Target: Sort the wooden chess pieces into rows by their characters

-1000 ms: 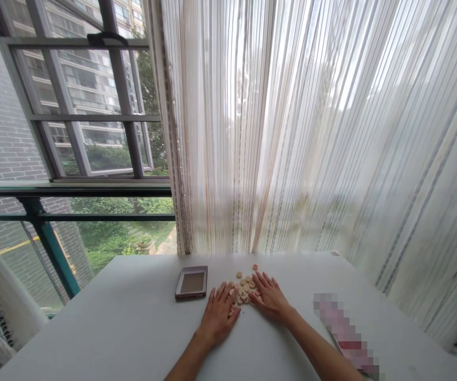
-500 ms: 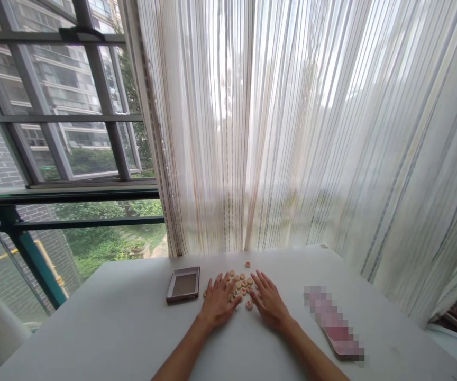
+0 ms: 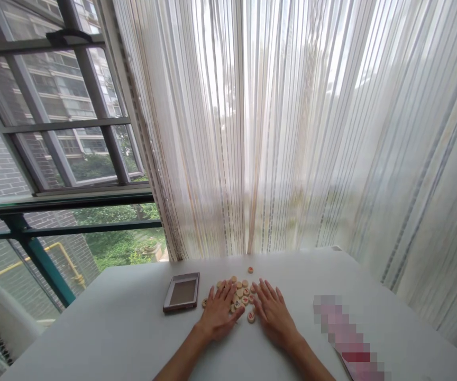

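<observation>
Several round wooden Chinese chess pieces point(image 3: 240, 292) lie in a loose cluster on the white table, some with red or dark characters showing, others blank side up. My left hand point(image 3: 219, 312) rests palm down over the cluster's left part, fingers spread, hiding some pieces. On the right side, my right hand point(image 3: 274, 312) lies flat with fingers apart, its fingertips beside the pieces. One red-marked chess piece point(image 3: 251, 317) sits between my thumbs, nearer to me. Another single chess piece point(image 3: 250, 270) stands apart beyond the cluster.
An open shallow box point(image 3: 181, 292) with a brown inside sits left of my left hand. A pixelated pink object point(image 3: 345, 338) lies on the right of the white table point(image 3: 113, 328). Striped sheer curtains point(image 3: 272, 159) hang behind the table, beside an open window point(image 3: 65, 116).
The view has shifted slightly, moving the pink object lower and further right in the picture. My hands stay spread around the chess pieces, with little visible change.
</observation>
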`<move>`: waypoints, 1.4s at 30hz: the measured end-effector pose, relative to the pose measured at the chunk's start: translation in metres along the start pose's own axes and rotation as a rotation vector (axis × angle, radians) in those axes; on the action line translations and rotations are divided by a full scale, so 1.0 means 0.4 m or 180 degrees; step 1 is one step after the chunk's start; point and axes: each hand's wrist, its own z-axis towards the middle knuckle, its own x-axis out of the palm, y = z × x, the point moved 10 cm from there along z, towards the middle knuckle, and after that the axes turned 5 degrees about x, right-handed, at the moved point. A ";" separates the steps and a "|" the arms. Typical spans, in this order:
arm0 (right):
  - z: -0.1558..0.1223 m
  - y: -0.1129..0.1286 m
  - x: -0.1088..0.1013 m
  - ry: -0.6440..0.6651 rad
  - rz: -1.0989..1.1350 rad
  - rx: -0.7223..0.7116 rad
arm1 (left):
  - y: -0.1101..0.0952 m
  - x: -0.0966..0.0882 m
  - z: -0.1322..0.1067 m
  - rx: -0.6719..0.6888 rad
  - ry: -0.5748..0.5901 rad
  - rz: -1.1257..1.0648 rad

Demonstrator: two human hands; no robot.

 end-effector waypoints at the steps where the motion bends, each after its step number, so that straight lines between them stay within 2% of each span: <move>1: 0.001 -0.006 -0.006 -0.0089 0.0069 0.0014 | -0.009 -0.011 0.005 0.0048 -0.0005 -0.0028; 4: 0.007 -0.029 -0.023 -0.0386 0.0273 0.0111 | -0.047 -0.066 0.011 0.0241 -0.0303 -0.0009; 7: 0.010 -0.045 -0.036 -0.0587 0.0443 0.0205 | -0.088 -0.095 0.004 0.0498 -0.0426 -0.0110; 11: 0.006 -0.041 -0.049 -0.0674 0.0562 0.0207 | -0.086 -0.102 -0.011 0.0420 -0.0534 -0.0238; 17: 0.004 -0.036 -0.047 -0.0577 0.0526 0.0228 | -0.085 -0.117 -0.059 0.0288 -0.0810 -0.0325; 22: 0.000 -0.030 -0.037 -0.0500 0.0352 0.0154 | -0.109 -0.096 -0.102 0.0497 -0.0630 -0.0244; 25: -0.005 -0.020 -0.031 -0.0363 0.0248 0.0073 | -0.085 -0.089 -0.123 0.0476 -0.0698 -0.0121; 27: -0.011 -0.005 -0.025 -0.0207 0.0184 -0.0029 | -0.051 -0.092 -0.133 0.0311 -0.0847 -0.0063; 30: -0.026 0.031 -0.013 0.0104 0.0100 -0.0273 | -0.005 -0.082 -0.133 0.0093 -0.0879 -0.0028; 33: -0.040 0.062 -0.003 0.0410 0.0056 -0.0433 | 0.016 -0.052 -0.111 0.0091 -0.0625 0.0003; 36: -0.039 0.074 -0.001 0.0525 0.0011 -0.0437 | 0.023 -0.033 -0.084 0.0184 -0.0468 0.0056; 42: -0.004 0.092 0.021 0.0682 -0.0096 -0.0454 | 0.045 -0.025 -0.039 0.0148 -0.0550 0.0126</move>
